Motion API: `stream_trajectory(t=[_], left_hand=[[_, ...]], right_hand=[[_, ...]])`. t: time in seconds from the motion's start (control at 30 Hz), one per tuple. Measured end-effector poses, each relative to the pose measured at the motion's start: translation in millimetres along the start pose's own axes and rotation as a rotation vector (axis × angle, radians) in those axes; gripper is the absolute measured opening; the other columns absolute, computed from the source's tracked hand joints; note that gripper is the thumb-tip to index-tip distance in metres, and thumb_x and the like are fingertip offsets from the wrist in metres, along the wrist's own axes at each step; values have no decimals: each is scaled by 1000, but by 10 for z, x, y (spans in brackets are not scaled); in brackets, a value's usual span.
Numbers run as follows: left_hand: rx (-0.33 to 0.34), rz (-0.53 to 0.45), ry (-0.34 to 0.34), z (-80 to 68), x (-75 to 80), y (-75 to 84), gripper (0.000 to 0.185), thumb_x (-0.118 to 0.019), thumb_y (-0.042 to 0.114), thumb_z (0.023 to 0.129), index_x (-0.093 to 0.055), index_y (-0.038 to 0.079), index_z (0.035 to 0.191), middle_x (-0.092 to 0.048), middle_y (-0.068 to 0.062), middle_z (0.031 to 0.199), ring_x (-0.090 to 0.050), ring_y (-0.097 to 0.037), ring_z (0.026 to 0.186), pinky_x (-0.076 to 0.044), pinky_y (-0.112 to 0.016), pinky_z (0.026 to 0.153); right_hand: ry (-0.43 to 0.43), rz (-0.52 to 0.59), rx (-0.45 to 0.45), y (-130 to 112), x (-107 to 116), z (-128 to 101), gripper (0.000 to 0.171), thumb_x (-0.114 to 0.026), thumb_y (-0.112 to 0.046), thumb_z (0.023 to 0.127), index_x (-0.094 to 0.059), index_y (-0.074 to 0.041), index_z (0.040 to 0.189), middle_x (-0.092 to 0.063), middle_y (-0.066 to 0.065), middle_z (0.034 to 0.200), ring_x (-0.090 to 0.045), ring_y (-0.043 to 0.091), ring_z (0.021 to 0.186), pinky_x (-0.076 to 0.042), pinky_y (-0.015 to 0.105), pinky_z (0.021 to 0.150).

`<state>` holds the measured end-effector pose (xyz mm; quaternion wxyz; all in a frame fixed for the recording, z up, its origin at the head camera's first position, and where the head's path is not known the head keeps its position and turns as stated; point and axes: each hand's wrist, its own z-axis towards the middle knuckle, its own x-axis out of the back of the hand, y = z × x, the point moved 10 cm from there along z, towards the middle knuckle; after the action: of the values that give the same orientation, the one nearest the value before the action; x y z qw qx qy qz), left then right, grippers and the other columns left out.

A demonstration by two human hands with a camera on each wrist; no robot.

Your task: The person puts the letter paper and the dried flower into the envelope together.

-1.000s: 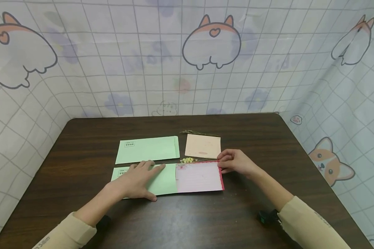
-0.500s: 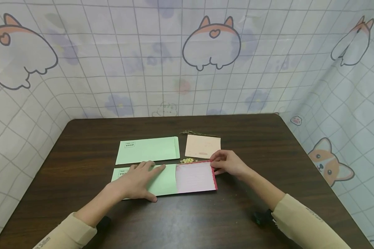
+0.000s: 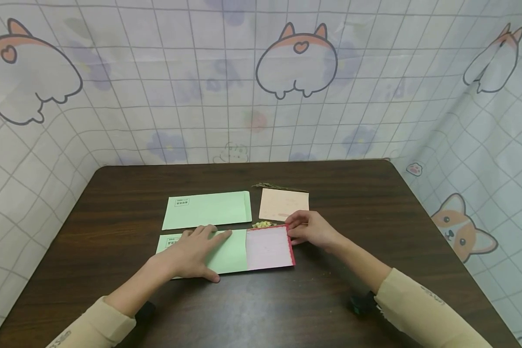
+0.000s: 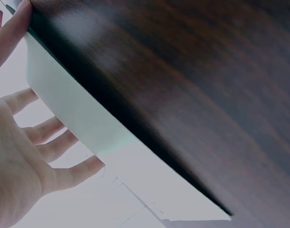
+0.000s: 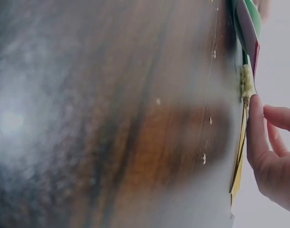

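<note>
In the head view, a light green envelope (image 3: 226, 256) lies near the middle of the table, with a pale pink, red-edged card (image 3: 267, 247) partly inside its right end. My left hand (image 3: 191, 253) rests on the envelope with fingers spread, covering much of its left part. The left wrist view shows these fingers (image 4: 71, 173) stretched across the green paper. At the card's upper right corner, my right hand (image 3: 311, 229) pinches the red edge between thumb and fingers. The card's left portion is hidden in the envelope.
A second green envelope (image 3: 206, 210) lies behind the first. To its right is a peach-coloured square card (image 3: 282, 203), with a dried sprig (image 3: 278, 187) along its far edge. Small yellow dried flowers (image 3: 263, 224) lie between this card and the pink one. A patterned curtain (image 3: 261, 121) surrounds the table.
My right hand has moved left with the card, and less of the card shows outside the envelope. The left hand has stayed in place.
</note>
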<state>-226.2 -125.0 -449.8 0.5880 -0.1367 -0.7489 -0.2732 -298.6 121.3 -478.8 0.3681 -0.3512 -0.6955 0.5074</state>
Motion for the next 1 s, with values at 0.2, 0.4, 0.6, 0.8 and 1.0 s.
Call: stream_trajectory(t=[0.2,0.4,0.6,0.8,1.0], left_hand=[[-5,7,1,1,-8,0,107,-88,55,75,-36,15,161,-44,-18,146,-43,-39,134,-38,-64,100],[-6,0,1,1,-5,5,108,-88,55,75,-36,15,161,-44,-18,146,-43,-40,134,-38,-65,100],[-7,17,0,8,1,12,108,-88,56,75,-36,16,161,-44,-18,146,-43,-39,134,-38,-63,100],[-5,22,-3,16,-3,8,108,-88,56,75,-36,16,161,-44,-19,146,-43,-39,134,-38,-63,100],[-1,13,-3,10,-4,12,107,-88,55,75,-37,15,160,-45,-18,145,-44,-40,134,-38,-64,99]], right_hand=[[-22,-4,23,-44,-100,11,31,-68,8,92,-58,15,120,-62,21,102,-67,22,81,-60,47,79],[-21,4,24,-48,-194,37,31,-68,8,92,-58,14,121,-62,21,102,-68,21,80,-61,44,77],[-15,33,1,-20,-284,72,31,-69,7,92,-58,12,121,-63,21,103,-68,23,81,-61,43,76],[-20,51,-5,-27,-357,92,29,-68,9,92,-59,13,119,-63,21,101,-69,22,80,-61,43,76],[-30,56,-7,-45,-440,109,28,-69,7,92,-59,11,118,-63,20,102,-69,23,80,-61,42,75]])
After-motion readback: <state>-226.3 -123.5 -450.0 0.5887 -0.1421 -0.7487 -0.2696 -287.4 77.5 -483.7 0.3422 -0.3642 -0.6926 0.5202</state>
